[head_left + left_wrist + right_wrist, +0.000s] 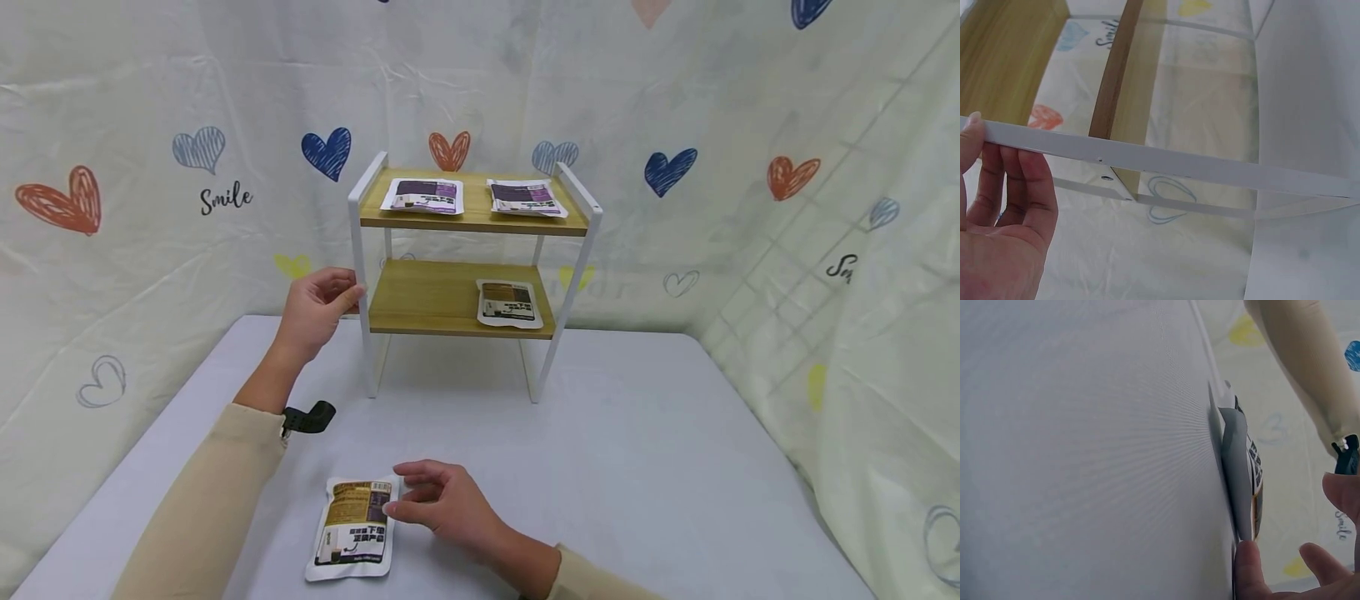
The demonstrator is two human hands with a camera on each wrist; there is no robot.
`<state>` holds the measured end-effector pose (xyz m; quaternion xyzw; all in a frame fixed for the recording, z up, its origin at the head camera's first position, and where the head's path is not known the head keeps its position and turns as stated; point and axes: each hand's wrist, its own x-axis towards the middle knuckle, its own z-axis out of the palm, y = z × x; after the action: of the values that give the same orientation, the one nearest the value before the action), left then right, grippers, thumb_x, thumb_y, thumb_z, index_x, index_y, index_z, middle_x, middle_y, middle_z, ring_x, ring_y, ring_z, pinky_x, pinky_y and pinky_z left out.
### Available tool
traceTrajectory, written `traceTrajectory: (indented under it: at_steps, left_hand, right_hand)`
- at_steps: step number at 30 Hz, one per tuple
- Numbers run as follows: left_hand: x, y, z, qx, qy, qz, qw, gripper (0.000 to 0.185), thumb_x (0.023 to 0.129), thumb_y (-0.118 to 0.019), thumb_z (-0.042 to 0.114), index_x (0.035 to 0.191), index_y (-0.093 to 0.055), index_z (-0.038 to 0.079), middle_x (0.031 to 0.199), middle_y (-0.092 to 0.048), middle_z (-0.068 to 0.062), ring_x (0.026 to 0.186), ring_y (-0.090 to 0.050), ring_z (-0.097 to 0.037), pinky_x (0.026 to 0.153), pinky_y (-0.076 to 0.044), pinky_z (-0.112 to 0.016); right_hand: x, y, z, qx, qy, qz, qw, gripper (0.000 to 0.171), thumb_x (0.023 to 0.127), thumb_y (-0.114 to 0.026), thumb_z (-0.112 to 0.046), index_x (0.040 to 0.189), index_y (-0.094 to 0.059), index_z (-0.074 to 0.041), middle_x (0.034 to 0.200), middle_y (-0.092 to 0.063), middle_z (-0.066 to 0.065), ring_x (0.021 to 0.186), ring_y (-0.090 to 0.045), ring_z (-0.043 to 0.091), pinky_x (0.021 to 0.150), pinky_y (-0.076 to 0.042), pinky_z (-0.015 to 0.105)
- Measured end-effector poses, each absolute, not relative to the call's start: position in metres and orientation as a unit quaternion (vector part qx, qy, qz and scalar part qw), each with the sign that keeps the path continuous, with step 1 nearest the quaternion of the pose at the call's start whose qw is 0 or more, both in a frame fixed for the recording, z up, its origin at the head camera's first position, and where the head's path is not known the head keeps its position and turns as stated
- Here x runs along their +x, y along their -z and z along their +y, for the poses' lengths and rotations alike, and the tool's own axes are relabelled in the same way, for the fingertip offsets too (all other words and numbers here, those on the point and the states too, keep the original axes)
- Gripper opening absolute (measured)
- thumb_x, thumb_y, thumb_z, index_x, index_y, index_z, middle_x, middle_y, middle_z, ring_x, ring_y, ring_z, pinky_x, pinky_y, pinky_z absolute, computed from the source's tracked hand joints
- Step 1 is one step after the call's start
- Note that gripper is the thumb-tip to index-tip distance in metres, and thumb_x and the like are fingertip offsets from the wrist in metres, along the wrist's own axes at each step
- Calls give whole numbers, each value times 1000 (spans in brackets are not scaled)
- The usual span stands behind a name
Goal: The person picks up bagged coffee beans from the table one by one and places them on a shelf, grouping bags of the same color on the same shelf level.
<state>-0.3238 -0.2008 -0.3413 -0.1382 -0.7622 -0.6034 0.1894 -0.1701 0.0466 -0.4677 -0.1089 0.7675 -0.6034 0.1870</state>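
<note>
A white-framed two-shelf wooden rack (582, 275) stands at the back of the table. My left hand (347, 292) grips its front left post (1166, 164), thumb on one side and fingers curled behind. A brown-and-white pouch (352, 525) lies flat on the table near the front. My right hand (397, 492) rests beside its right edge, thumb touching the edge (1244, 506), the other fingers loosely spread above it. The lower shelf holds a similar brown pouch (509, 303) on its right side. Two purple pouches (422, 197) (527, 198) lie on the top shelf.
The white table (637, 467) is walled in by a heart-patterned cloth backdrop (787, 250) on three sides. The left half of the lower shelf (420, 296) is bare wood. A black strap (309, 418) shows at my left wrist.
</note>
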Motion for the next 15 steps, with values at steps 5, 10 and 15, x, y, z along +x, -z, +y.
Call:
traceTrajectory:
  at_steps: [5,10,15]
  left_hand:
    - [-323,342,-201,-137,603,-763,190,31,95,-73,29,117,-72,7,100,-72,7,89,-71,-12,79,-61,-19]
    - [-323,341,-201,-136,604,-763,187,31,95,-73,30,117,-72,7,101,-73,5,90,-72,-16,79,-61,-19]
    - [-323,341,-201,-134,605,-763,185,31,95,-73,30,117,-72,8,106,-74,-6,90,-72,-15,80,-61,-19]
  right_hand:
    - [-169,466,41,-122,596,771,185,48,82,-88,-25,126,-73,-19,115,-74,2,93,-69,14,66,-55,30]
    - [-167,465,37,-138,582,782,178,44,80,-89,-19,122,-74,-20,107,-73,-1,88,-68,11,64,-54,26]
    - [-166,463,32,-143,558,800,169,43,78,-90,-17,118,-75,-23,104,-71,-1,85,-64,10,61,-53,25]
